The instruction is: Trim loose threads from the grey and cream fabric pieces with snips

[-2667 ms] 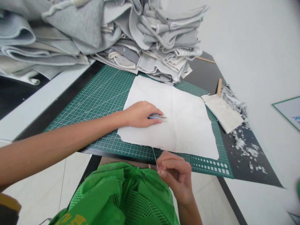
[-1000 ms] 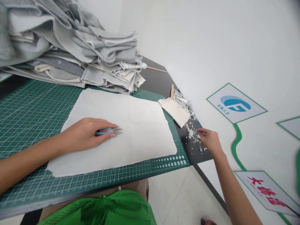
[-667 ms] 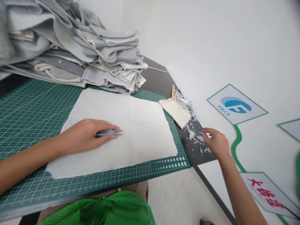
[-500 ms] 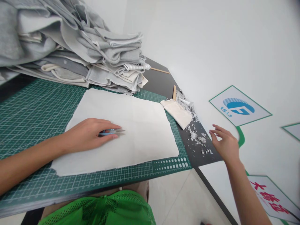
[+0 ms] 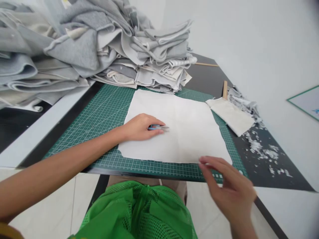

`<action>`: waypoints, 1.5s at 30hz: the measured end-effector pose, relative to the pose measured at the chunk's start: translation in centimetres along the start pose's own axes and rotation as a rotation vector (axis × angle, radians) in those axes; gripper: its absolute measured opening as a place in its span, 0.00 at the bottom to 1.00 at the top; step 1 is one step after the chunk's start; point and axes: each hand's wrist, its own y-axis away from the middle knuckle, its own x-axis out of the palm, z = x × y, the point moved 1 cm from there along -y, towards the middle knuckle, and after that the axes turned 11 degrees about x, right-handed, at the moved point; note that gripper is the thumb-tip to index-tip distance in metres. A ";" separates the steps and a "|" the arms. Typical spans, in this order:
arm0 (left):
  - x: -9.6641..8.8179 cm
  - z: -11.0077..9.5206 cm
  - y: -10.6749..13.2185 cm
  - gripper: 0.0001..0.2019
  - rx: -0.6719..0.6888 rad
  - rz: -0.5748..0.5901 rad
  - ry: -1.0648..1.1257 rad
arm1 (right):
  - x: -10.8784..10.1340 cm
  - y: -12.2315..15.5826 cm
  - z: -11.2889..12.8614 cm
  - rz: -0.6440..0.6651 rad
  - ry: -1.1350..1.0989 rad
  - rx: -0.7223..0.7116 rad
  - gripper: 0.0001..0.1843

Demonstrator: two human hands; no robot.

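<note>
A white piece of cloth [image 5: 196, 129] lies flat on the green cutting mat [image 5: 99, 106], its edges slightly ragged. My left hand [image 5: 139, 127] rests on the cloth's left part, closed around small blue-handled thread snips [image 5: 156, 127] whose metal tips point right. At the cloth's near right edge is my right hand [image 5: 228, 184], fingers loosely curved and thumb apart from them. Nothing shows between these fingers; the fingertips are close to the edge, and whether they touch it I cannot tell.
Grey and off-white fabric pieces [image 5: 159, 46] are heaped behind the mat and to the left. A folded cream cloth [image 5: 231, 114] lies at right beside a wooden stick [image 5: 225, 89]. Grey scraps and lint [image 5: 261, 149] litter the dark table [image 5: 284, 179] near the wall.
My right hand has come from beside the scraps at right to the cloth's near edge. The view has swung right to left, showing more of the fabric heap. My left hand stays on the cloth.
</note>
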 end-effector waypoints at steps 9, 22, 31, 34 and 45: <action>-0.2 -0.2 0.1 0.16 0.019 -0.040 -0.004 | 7.4 0.9 4.4 0.285 -0.131 -0.221 0.11; -0.1 0.2 0.2 0.16 0.042 -0.021 -0.032 | 9.5 2.2 4.7 0.080 0.074 -0.301 0.07; -0.1 0.2 0.2 0.15 0.042 -0.022 -0.043 | 9.8 2.6 4.3 0.060 0.037 -0.332 0.13; -0.1 0.2 0.2 0.15 0.045 -0.021 -0.046 | 9.7 2.6 4.4 0.054 -0.007 -0.312 0.14; -0.1 0.2 0.2 0.16 0.020 -0.022 -0.042 | 9.5 2.7 5.1 0.136 -0.069 -0.110 0.09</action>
